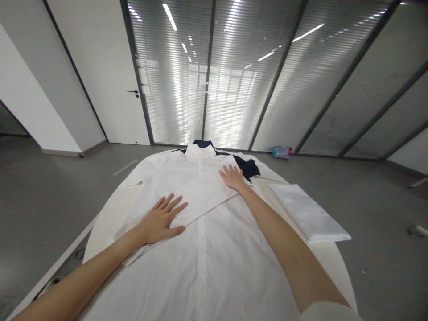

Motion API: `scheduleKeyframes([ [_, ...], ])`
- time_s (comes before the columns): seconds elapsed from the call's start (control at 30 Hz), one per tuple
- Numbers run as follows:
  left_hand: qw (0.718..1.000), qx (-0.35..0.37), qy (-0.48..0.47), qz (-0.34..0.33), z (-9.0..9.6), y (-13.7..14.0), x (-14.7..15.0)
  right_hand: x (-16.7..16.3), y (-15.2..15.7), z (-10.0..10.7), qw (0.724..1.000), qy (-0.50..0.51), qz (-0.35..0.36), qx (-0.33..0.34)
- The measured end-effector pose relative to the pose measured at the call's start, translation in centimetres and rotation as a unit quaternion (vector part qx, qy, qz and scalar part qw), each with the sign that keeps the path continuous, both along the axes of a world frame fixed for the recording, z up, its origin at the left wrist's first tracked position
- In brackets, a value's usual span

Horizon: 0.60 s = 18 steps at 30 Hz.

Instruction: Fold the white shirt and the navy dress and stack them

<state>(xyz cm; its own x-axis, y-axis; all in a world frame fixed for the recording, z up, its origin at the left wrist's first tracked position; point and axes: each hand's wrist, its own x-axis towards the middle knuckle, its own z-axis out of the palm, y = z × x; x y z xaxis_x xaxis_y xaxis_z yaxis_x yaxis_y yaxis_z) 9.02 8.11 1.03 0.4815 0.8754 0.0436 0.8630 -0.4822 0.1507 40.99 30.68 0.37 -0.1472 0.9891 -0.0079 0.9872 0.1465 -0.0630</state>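
Note:
A white button-up shirt (230,249) lies front side up, its collar at the far end. One of its sleeves (205,196) is laid slantwise across the chest. My left hand (163,221) rests flat on the lower left part of that sleeve, fingers spread. Farther off, my right hand (232,177) lies flat with fingers apart near the sleeve's upper right end. Dark navy cloth (249,168) shows beside my right hand and behind the collar. Neither hand grips anything.
The shirt lies on a round, pale table (339,272). At its right edge is a folded white cloth (310,214). A blue and pink package (282,153) stands on the grey floor near the glass partition. A white door (100,67) is at the back left.

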Motion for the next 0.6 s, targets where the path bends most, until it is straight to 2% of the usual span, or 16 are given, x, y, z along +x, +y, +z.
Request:
scheduleKeyframes([
  [0.6,1.0,-0.006,0.002,0.001,0.0,-0.2,0.0,1.1,-0.3,-0.9,0.999,0.009,-0.014,0.042],
])
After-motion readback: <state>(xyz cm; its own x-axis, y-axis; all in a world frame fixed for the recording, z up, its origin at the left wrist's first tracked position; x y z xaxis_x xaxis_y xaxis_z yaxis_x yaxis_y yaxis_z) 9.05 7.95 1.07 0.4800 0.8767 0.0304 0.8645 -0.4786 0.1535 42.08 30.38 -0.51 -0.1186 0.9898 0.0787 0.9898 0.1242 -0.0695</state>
